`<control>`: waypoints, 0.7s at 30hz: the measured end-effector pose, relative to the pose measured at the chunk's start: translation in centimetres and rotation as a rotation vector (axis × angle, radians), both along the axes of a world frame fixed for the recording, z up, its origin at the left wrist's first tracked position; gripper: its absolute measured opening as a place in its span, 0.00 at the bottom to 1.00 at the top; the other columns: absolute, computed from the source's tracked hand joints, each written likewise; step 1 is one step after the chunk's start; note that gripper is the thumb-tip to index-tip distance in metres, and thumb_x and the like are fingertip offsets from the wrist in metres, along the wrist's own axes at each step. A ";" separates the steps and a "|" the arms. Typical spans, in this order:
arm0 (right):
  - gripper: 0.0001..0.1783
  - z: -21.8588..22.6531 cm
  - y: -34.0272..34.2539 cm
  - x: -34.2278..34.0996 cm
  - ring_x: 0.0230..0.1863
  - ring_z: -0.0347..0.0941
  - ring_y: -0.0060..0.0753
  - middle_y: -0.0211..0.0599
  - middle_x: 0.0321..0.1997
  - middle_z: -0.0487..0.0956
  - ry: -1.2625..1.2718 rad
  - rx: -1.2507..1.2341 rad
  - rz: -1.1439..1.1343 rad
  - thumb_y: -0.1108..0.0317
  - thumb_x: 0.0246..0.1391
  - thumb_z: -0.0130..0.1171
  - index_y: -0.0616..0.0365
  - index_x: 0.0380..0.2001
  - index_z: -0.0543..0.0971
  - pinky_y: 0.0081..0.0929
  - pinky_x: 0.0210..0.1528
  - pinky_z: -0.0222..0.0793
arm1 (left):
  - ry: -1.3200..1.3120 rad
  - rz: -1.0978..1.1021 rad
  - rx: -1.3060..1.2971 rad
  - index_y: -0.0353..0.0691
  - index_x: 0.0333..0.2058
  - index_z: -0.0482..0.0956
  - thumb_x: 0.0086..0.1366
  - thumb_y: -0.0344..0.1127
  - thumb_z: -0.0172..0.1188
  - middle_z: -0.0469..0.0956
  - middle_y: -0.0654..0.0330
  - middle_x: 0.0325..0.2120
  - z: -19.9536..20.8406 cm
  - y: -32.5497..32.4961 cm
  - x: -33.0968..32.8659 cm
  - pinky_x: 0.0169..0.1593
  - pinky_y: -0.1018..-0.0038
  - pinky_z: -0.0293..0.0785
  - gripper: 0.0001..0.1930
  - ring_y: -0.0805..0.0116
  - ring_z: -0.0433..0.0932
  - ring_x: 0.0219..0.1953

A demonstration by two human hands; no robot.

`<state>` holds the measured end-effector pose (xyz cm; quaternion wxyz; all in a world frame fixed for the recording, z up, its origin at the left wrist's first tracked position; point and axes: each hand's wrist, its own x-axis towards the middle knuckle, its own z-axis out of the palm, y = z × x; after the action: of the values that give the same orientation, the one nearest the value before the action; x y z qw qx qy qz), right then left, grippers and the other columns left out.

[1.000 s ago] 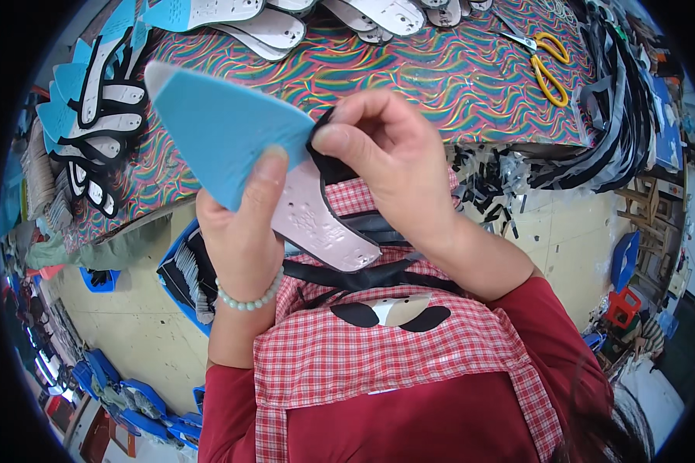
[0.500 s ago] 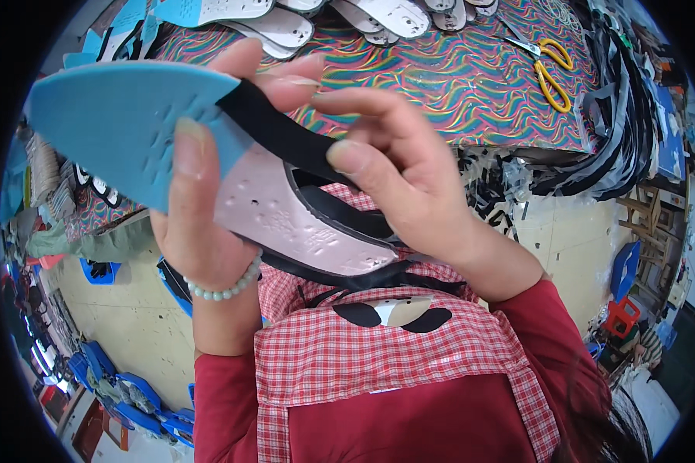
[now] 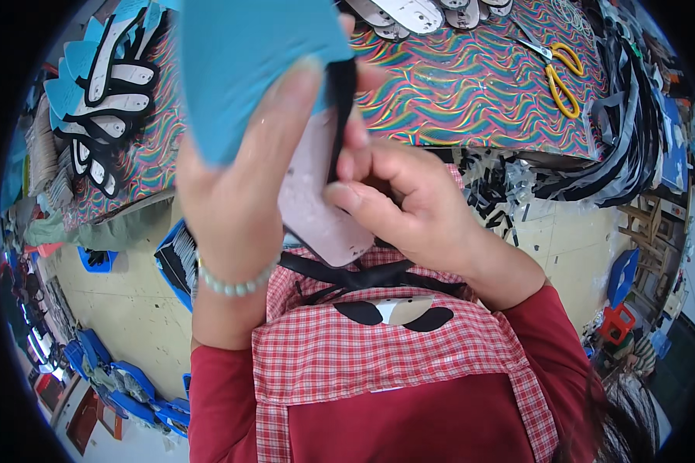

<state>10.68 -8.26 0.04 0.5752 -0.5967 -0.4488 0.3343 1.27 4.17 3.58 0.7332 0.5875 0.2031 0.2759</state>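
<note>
A shoe insole [image 3: 243,69], blue at one end and pale pink at the other, is held up in front of me, slightly blurred. My left hand [image 3: 235,193] grips it, thumb across its face and fingers behind the edge. Along the insole's right side runs a black edging strip [image 3: 341,96]. At that edge, my right hand [image 3: 421,201] pinches with thumb and forefinger, low on the strip. The strip's lower part is hidden by the right fingers.
A table with a wavy multicoloured cloth [image 3: 455,92] lies beyond. On it are yellow-handled scissors [image 3: 548,55], finished-looking insoles [image 3: 116,104] at left and more insoles [image 3: 413,11] at the back. Black strips [image 3: 622,131] hang at right. Blue bins [image 3: 135,378] stand on the floor.
The insole has swung from lying sideways to nearly upright, its blue end going up and right. My right hand has slid its pinch along the edge toward the pink end.
</note>
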 end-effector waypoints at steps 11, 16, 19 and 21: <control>0.11 -0.6 -0.1 2.8 0.32 0.75 0.37 0.37 0.28 0.76 -0.383 -0.031 -0.070 0.63 0.45 0.66 0.58 0.27 0.80 0.29 0.33 0.72 | 0.006 0.044 -0.147 0.30 0.47 0.69 0.64 0.26 0.56 0.77 0.52 0.44 -3.7 -1.3 -0.6 0.47 0.74 0.74 0.14 0.68 0.78 0.42; 0.12 1.3 1.8 3.6 0.36 0.75 0.29 0.34 0.36 0.74 -0.338 0.178 -0.147 0.67 0.52 0.62 0.65 0.36 0.78 0.24 0.40 0.72 | -0.114 -0.072 -0.256 0.31 0.51 0.67 0.69 0.38 0.50 0.77 0.56 0.39 -3.4 -1.9 -0.7 0.48 0.72 0.72 0.18 0.67 0.78 0.40; 0.18 2.3 1.7 3.6 0.39 0.75 0.30 0.38 0.39 0.76 -0.013 0.133 -0.022 0.64 0.56 0.59 0.64 0.45 0.76 0.27 0.41 0.72 | -0.325 -0.425 -0.326 0.29 0.51 0.68 0.71 0.51 0.43 0.75 0.56 0.30 -4.6 0.1 -0.7 0.43 0.72 0.72 0.26 0.67 0.78 0.35; 0.22 1.4 1.7 3.6 0.45 0.74 0.32 0.40 0.45 0.74 0.133 0.085 0.007 0.63 0.58 0.56 0.62 0.54 0.70 0.28 0.47 0.69 | -0.226 -0.323 -0.301 0.28 0.50 0.69 0.72 0.50 0.40 0.69 0.62 0.20 -4.1 0.4 -1.1 0.48 0.69 0.69 0.27 0.65 0.76 0.35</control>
<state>14.32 -6.57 1.49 0.6275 -0.5466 -0.4253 0.3559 0.22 4.61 -0.49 0.8651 0.4616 0.0621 0.1860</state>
